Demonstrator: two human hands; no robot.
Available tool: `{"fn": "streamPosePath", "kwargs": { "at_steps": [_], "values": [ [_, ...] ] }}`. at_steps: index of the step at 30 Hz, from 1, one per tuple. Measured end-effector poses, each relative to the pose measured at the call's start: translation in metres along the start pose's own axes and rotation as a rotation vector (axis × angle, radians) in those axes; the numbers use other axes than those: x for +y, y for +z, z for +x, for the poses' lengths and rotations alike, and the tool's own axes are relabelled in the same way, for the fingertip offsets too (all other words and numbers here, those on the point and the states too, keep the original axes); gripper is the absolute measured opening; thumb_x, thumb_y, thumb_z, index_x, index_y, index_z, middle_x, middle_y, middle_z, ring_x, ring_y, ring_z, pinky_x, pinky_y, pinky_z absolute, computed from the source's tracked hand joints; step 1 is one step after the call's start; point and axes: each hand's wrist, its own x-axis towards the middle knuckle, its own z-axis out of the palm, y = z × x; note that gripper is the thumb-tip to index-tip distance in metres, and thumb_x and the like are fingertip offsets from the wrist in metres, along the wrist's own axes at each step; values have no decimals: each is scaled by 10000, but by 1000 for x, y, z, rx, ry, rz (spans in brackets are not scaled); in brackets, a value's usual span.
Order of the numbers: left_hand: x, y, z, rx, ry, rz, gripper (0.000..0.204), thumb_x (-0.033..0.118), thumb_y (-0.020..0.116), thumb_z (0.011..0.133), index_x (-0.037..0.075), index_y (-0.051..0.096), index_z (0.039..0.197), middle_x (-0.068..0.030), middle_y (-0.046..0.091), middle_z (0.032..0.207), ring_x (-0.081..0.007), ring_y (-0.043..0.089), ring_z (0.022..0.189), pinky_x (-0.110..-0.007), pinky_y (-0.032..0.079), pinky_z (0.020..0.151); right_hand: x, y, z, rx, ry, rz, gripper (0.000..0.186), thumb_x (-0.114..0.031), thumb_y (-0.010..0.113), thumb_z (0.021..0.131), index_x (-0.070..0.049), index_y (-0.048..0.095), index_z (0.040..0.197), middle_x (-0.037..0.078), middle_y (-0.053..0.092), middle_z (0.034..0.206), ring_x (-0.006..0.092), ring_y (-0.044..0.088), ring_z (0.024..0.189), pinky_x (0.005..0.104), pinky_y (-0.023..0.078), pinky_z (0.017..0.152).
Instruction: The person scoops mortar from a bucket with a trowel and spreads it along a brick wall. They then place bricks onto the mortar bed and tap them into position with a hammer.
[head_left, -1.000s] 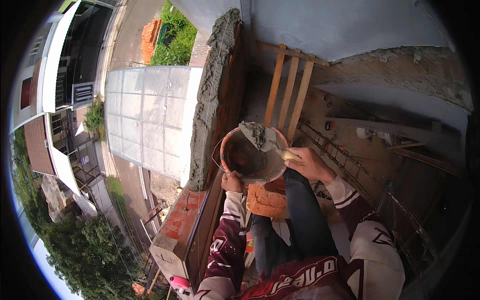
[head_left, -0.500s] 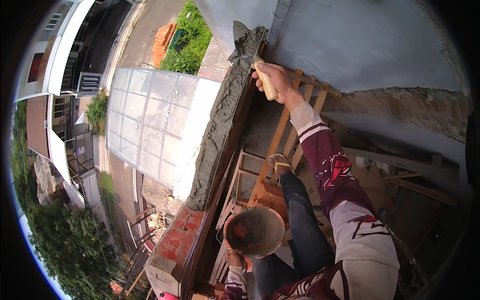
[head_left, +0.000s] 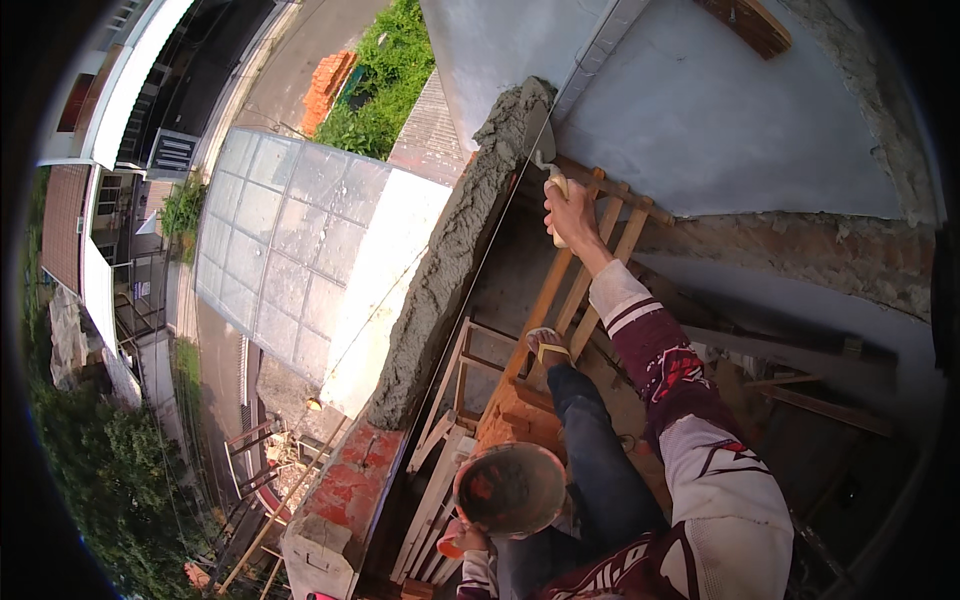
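My right hand [head_left: 573,222] is closed around the pale wooden handle of a trowel [head_left: 556,182]. Its blade stands against the inner edge of the wet grey mortar [head_left: 440,265], close to the far end. The mortar lies in a thick, rough strip along the wall top, and a thin taut string runs beside its inner edge. Low in the picture, my left hand [head_left: 468,537] grips a round mortar bucket [head_left: 510,490] at its side. Grey residue coats the bucket's inside; how much mortar it holds is hard to tell.
Bare reddish wall top [head_left: 350,470] continues at the near end. A grey plastered wall [head_left: 740,120] rises at the far right. Below me are wooden ladder-like rails [head_left: 570,280] and stacked orange bricks [head_left: 520,415]. Beyond the wall, a panelled roof [head_left: 290,220] lies lower down.
The trowel has moved from on top of the mortar's far end to its inner edge, toward the right. The mortar there looks more heaped. The bucket remains in my left hand, and the view has shifted slightly.
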Motion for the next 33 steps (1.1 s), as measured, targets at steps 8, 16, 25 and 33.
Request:
{"fn": "streamPosePath", "kwargs": {
  "at_steps": [8, 16, 25, 33],
  "values": [
    [-1, 3, -9, 174, 35, -322, 152, 203, 716, 740, 133, 712, 875, -110, 694, 826, -273, 660, 674, -426, 518, 596, 11, 60, 98, 224, 19, -264, 390, -318, 557, 964, 63, 576, 1044, 236, 673, 889, 343, 705, 761, 426, 580, 666],
    [25, -30, -11, 111, 56, -124, 123, 241, 778, 637, 228, 721, 745, -31, 676, 795, -264, 641, 756, -430, 495, 616, -17, 41, 130, -2, 105, -508, 389, -317, 529, 962, 25, 709, 923, 201, 734, 846, 356, 733, 833, 435, 591, 719],
    [37, -6, -6, 124, -339, -1347, 82, 96, 659, 708, 138, 638, 776, -60, 643, 713, -219, 598, 622, -354, 487, 549, -25, 30, 110, 38, -143, -808, 447, -371, 530, 975, 45, 684, 921, 199, 703, 764, 396, 709, 755, 465, 546, 685],
    [22, 12, -20, 167, -284, -1220, 97, -13, 595, 731, 73, 568, 766, -51, 606, 654, -184, 557, 499, -314, 461, 472, -55, 4, 31, 32, -195, -1027, 402, -354, 563, 975, -24, 570, 1203, 239, 662, 1128, 421, 645, 1055, 525, 489, 895]
  ]
}}
